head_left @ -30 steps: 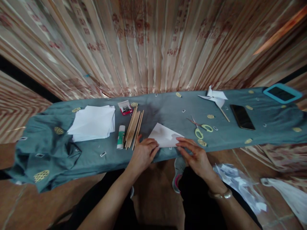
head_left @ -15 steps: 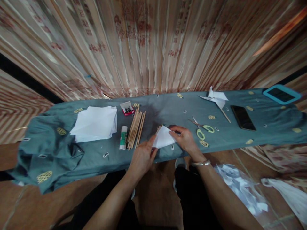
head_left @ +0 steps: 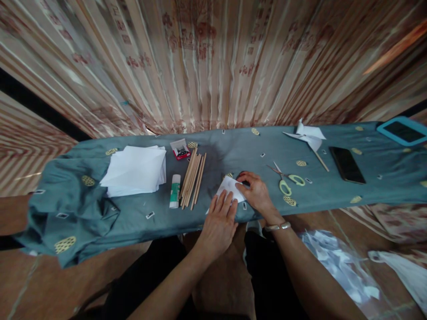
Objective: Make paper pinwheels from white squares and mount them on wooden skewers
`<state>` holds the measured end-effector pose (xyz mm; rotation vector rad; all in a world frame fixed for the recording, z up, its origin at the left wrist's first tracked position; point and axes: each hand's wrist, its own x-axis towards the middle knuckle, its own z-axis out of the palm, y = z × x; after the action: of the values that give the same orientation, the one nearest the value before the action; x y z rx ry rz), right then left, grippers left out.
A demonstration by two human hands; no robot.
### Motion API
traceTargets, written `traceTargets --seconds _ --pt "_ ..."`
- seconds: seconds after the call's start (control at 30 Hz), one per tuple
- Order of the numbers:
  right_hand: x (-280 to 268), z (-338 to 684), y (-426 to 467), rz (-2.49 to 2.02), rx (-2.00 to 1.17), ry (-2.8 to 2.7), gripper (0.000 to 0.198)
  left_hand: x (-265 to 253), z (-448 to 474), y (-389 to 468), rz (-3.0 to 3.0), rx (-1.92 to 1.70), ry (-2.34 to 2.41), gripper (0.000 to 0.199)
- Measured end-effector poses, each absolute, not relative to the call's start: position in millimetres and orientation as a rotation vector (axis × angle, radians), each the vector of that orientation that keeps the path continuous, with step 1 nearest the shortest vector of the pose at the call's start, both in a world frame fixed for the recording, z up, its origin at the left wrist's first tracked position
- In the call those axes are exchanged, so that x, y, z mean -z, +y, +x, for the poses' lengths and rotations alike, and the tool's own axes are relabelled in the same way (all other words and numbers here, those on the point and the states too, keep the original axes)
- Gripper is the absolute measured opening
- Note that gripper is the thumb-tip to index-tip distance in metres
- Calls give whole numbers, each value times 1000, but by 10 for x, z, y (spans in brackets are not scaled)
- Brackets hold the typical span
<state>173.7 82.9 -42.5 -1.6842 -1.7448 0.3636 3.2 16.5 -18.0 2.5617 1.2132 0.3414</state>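
A folded white paper (head_left: 229,183) lies on the cloth-covered table near its front edge. My left hand (head_left: 219,218) rests flat over the paper's lower part, fingers stretched out and slightly apart. With thumb and fingers closed, my right hand (head_left: 255,191) grips the paper's right side. Left of the paper are several thin wooden sticks (head_left: 192,180) and a green-and-white glue stick (head_left: 175,192). Scissors with light green handles (head_left: 285,180) lie just right of my right hand. A white paper pinwheel on a stick (head_left: 312,137) lies farther back on the right.
A stack of white paper (head_left: 135,171) sits at the left, beside an opened small red box (head_left: 180,150) of tiny dark pieces. A phone (head_left: 347,164) and a blue-framed device (head_left: 402,131) lie at the right. A clear bag of paper scraps (head_left: 336,262) is on the floor.
My left hand has gone from holding the paper's left edge to lying flat across it, moving right. The paper now lies lower on the table. My right hand keeps its grip.
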Motion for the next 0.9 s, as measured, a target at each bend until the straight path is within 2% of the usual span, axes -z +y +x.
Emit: traceTargets --seconds 0.67,0.9 --pt "439 1739 812 -1676 -298 -1778 11 311 0 191 2604 -314 1216 54" --pt "385 1616 627 -1703 -82 -1976 27 418 -18 191 2668 -296 1186 61"
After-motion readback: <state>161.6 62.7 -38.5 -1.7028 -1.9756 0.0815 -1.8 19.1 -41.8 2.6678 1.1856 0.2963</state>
